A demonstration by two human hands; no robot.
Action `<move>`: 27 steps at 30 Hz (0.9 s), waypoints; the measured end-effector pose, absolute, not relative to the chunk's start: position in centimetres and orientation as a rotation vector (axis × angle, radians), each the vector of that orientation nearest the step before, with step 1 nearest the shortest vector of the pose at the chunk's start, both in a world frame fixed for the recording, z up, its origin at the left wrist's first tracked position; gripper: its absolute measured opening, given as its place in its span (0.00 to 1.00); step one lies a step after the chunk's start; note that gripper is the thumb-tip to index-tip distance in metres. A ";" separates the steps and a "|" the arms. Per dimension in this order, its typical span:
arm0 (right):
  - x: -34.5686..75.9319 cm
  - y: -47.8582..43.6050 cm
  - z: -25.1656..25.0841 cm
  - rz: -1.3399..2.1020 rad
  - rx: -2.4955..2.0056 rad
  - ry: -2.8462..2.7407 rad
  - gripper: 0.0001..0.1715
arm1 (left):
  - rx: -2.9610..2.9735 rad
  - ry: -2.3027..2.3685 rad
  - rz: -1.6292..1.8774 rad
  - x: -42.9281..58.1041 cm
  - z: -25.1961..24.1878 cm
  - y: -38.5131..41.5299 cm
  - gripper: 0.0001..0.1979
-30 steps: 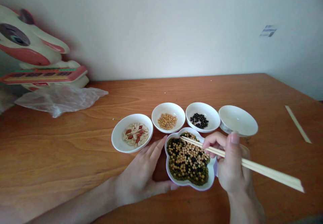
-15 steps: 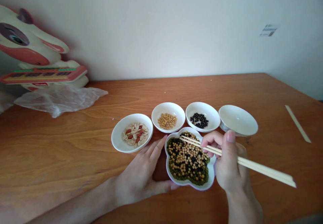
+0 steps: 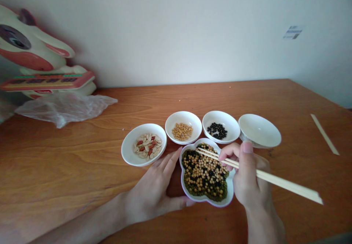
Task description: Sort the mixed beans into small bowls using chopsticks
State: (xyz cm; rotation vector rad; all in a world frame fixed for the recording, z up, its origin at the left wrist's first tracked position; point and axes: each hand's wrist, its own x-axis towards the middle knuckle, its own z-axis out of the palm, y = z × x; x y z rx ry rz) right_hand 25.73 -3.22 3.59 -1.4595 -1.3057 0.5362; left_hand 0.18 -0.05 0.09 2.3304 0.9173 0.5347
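A white flower-shaped bowl holds a mix of pale yellow beans, black beans and small green beans. My left hand spans its left side, fingertips at the upper rim and thumb at the lower rim, steadying it. In my right hand is a pair of light wooden chopsticks, their tips close together at the beans in the bowl's upper left. Whether a bean is between the tips I cannot tell. Behind stand round white bowls with peanuts, yellow beans and black beans.
A fourth round white bowl, with no beans visible inside, stands at the right of the row. A flat pale wooden strip lies farther right. At the back left are a cow-shaped toy keyboard and a crumpled clear plastic bag.
My right hand has shifted very slightly around the chopsticks, while their tips stay in the same spot. My left hand and the bowls have not moved.
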 end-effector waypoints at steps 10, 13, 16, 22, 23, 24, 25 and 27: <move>25.5 -3.3 3.4 0.485 -1.451 -1.282 0.45 | 2.329 0.926 0.522 0.0 -0.1 0.0 0.62; 25.5 -3.3 3.5 0.482 -1.433 -1.272 0.46 | 2.331 0.928 0.506 0.0 0.0 0.0 0.62; 25.6 -3.3 3.7 0.472 -1.407 -1.266 0.46 | 2.327 0.927 0.508 0.0 0.0 0.0 0.62; 26.3 -3.7 4.0 0.503 -1.360 -1.272 0.48 | 2.328 0.938 0.508 -0.1 -0.1 -0.1 0.61; 26.4 -3.7 4.0 0.518 -1.364 -1.280 0.48 | 2.329 0.937 0.505 -0.1 -0.1 -0.1 0.61; 26.5 -3.8 4.0 0.534 -1.370 -1.289 0.48 | 2.329 0.937 0.503 -0.1 -0.1 -0.1 0.62; 26.6 -3.8 3.9 0.551 -1.378 -1.298 0.49 | 2.326 0.937 0.503 -0.1 -0.2 -0.1 0.62; 26.7 -3.8 3.9 0.578 -1.394 -1.313 0.49 | 2.323 0.936 0.507 0.0 -0.2 -0.1 0.62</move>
